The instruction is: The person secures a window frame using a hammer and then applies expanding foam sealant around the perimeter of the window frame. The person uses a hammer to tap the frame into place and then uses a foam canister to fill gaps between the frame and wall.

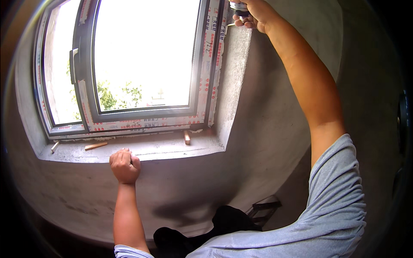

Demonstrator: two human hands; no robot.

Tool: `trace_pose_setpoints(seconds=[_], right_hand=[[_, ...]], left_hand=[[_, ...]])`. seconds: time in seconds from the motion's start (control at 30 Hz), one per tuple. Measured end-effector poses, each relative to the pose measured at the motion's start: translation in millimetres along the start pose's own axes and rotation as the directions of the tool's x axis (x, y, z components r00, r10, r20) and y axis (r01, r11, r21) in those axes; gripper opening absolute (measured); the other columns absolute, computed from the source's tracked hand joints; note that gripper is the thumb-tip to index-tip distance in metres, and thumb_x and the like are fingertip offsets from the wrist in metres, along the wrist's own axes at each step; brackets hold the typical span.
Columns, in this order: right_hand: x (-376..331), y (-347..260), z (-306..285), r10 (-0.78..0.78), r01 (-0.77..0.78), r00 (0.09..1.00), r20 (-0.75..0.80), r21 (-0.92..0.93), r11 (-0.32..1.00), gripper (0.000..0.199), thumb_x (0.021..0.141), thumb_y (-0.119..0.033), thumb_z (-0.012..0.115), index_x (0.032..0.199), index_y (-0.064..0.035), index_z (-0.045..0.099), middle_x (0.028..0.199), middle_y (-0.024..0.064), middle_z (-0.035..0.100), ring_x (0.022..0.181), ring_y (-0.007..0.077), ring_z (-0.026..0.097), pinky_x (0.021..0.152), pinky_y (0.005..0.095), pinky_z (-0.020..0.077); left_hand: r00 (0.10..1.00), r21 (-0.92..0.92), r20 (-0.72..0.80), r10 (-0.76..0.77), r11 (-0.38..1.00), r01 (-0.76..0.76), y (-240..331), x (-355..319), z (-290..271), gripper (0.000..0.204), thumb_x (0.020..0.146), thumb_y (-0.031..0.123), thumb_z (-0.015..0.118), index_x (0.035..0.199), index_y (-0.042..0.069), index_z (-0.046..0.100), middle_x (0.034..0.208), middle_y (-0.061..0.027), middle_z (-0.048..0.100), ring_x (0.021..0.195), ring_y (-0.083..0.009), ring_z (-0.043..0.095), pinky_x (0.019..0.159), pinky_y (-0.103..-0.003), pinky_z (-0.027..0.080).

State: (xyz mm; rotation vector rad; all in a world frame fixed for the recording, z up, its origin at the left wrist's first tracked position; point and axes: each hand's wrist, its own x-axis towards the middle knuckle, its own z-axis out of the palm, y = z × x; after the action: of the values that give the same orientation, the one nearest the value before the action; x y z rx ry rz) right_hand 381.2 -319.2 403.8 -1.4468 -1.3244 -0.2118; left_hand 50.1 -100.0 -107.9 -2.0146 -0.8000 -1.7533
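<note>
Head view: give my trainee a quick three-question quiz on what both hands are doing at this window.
1. True or false: the left hand rests as a fist on the front edge of the grey concrete window sill.
2. What does the right hand grip at the window's upper right corner?
A. a dark cylindrical can
B. a paint roller
C. a hammer
3. Fill in: small ____ wedges lie on the sill.

Key: 1 true; 2 A; 3 wooden.
</note>
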Motion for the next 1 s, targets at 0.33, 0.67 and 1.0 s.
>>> trace_pose_setpoints(seconds=[0.33, 0.67, 1.0], right_hand=[[16.7, -16.6, -12.0, 0.028, -0.029, 1.000, 0.004, 0.142, 0.989, 0.036, 0.095, -0.039, 0.073, 0.107, -0.0059, 0.075, 0.083, 0.0079, 0.072, 0.064, 0.0265, 0.072, 0.051, 0.0380, 0.0561], [48.1, -42.7, -16.8, -0.025, 0.028, 1.000, -0.019, 0.157, 0.987, 0.034, 0.091, -0.043, 0.077, 0.101, -0.0112, 0.071, 0.078, 0.0023, 0.066, 0.056, 0.0191, 0.063, 0.043, 0.0318, 0.0509], [65.6, -48.9, -25.0, -0.041, 0.046, 0.998, -0.042, 0.139, 0.989, 0.034, 0.089, -0.042, 0.078, 0.103, -0.0115, 0.072, 0.084, 0.0013, 0.067, 0.057, 0.0174, 0.061, 0.048, 0.0334, 0.0559]], left_hand=[[1.000, -0.007, 0.010, -0.004, 1.000, 0.005, 2.1, 1.9, -3.4, 0.023, 0.085, 0.021, 0.061, 0.085, 0.001, 0.073, 0.098, -0.0162, 0.079, 0.096, -0.0337, 0.075, 0.094, -0.046, 0.053], [1.000, -0.008, 0.002, -0.007, 1.000, 0.007, 1.7, 1.5, -2.6, 0.022, 0.085, 0.020, 0.061, 0.083, 0.001, 0.072, 0.096, -0.0180, 0.078, 0.097, -0.0355, 0.075, 0.094, -0.047, 0.053], [1.000, -0.002, -0.014, 0.007, 1.000, -0.007, 4.2, 2.1, 0.0, 0.021, 0.085, 0.019, 0.059, 0.084, 0.002, 0.071, 0.095, -0.0178, 0.078, 0.095, -0.0359, 0.075, 0.093, -0.047, 0.053]])
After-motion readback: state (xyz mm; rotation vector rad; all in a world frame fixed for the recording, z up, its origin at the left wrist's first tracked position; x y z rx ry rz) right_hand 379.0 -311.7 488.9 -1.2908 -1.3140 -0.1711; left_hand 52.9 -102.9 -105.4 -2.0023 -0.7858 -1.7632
